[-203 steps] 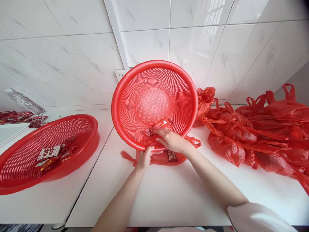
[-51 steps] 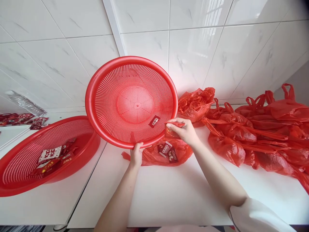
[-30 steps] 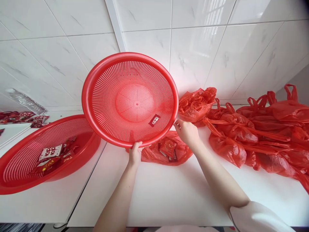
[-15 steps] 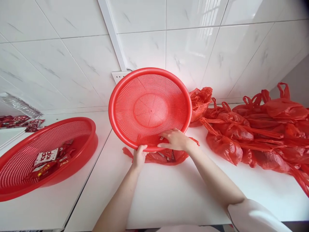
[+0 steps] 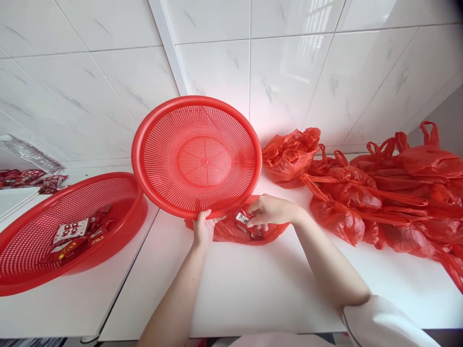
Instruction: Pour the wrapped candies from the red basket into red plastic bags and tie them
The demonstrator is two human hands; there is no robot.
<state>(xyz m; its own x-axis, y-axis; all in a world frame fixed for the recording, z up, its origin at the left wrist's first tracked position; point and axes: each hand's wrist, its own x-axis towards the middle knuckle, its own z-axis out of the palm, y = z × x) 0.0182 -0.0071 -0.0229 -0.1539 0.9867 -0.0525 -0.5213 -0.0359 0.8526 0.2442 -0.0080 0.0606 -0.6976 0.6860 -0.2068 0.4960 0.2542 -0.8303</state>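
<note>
One small packet (image 5: pixel 241 218), just out of the tilted basket (image 5: pixel 205 161), is now pinched by the right hand (image 5: pixel 272 212) below that basket, over the open red bag (image 5: pixel 226 232). The left hand (image 5: pixel 203 233) grips the basket's near rim, which hides the bag's far edge. Left of the basket stands a second basket (image 5: pixel 125 233) with wrappers (image 5: pixel 72 230); right of it, filled bags (image 5: pixel 336 219) crowd the worktop (image 5: pixel 231 289).

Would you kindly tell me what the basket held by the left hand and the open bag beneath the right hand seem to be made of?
The basket looks like moulded plastic, smooth with a slight sheen, given its even perforations and rounded rim. The bag is probably thin, slightly glossy plastic film, given its soft creases.
</note>
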